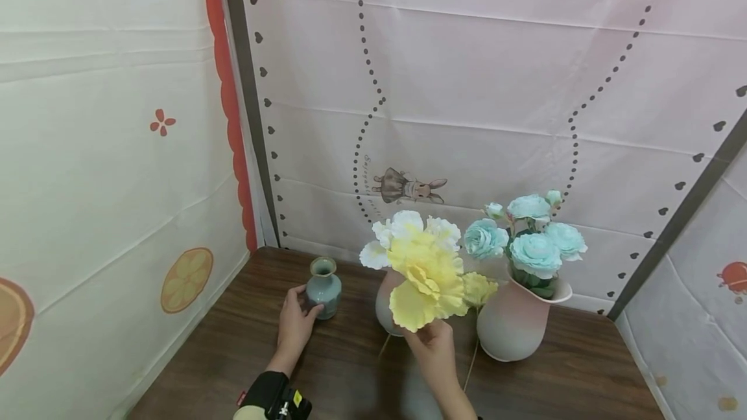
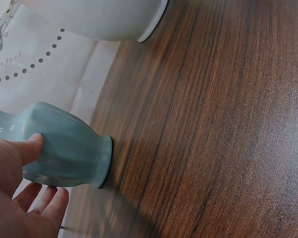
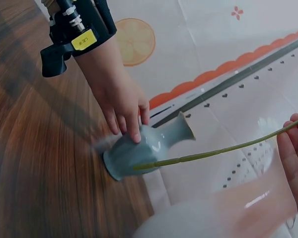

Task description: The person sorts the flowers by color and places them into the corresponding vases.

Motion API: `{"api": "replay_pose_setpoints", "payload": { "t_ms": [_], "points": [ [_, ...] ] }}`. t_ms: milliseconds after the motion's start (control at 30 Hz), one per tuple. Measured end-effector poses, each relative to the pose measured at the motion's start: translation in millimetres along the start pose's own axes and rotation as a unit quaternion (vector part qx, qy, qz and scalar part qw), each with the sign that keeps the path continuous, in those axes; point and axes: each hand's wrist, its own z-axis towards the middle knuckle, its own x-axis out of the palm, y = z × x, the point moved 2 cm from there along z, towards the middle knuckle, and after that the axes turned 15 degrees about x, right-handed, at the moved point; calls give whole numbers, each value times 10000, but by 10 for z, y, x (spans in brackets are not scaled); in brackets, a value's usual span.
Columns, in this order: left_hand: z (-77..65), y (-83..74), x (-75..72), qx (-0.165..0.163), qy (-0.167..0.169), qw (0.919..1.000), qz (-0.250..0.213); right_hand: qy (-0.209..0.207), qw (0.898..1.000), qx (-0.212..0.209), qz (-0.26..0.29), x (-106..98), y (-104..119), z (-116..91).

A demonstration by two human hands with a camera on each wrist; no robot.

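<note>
A small teal glazed vase (image 1: 324,291) with a flared neck stands upright at the left of the table. My left hand (image 1: 296,321) holds its body, the thumb (image 2: 32,148) on one side and fingers on the other. In my right hand (image 1: 434,347), thumb and fingers pinch the green stem (image 3: 213,150) of a large yellow artificial flower (image 1: 421,277) with ruffled petals. The stem's cut end shows in the right wrist view, overlapping the teal vase there. Behind the yellow bloom is a pale pink-and-white vase (image 1: 385,306) with white flowers (image 1: 403,227), partly hidden.
To the right stands a pink-and-white vase (image 1: 509,328) with a wavy rim, holding several light-blue flowers (image 1: 533,253). Printed cloth walls (image 1: 467,83) border the dark wooden table (image 1: 338,361) at the back and both sides.
</note>
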Motion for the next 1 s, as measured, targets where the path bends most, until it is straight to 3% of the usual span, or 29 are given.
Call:
{"api": "replay_pose_setpoints", "payload": {
  "t_ms": [333, 600, 767, 1000],
  "points": [
    [15, -3, -34, -11, 7, 10000, 24, 152, 9993, -282, -200, 284, 158, 166],
    [14, -6, -8, 90, -116, 9998, 101, 164, 9932, -1033, -514, 509, 325, 372],
    [22, 3, 13, -9, -79, 9999, 134, 84, 9881, -1391, -656, 640, 418, 503],
    [15, 12, 13, -134, -53, 9998, 165, 36, 9867, -1439, -760, 753, 496, 613]
  ]
}}
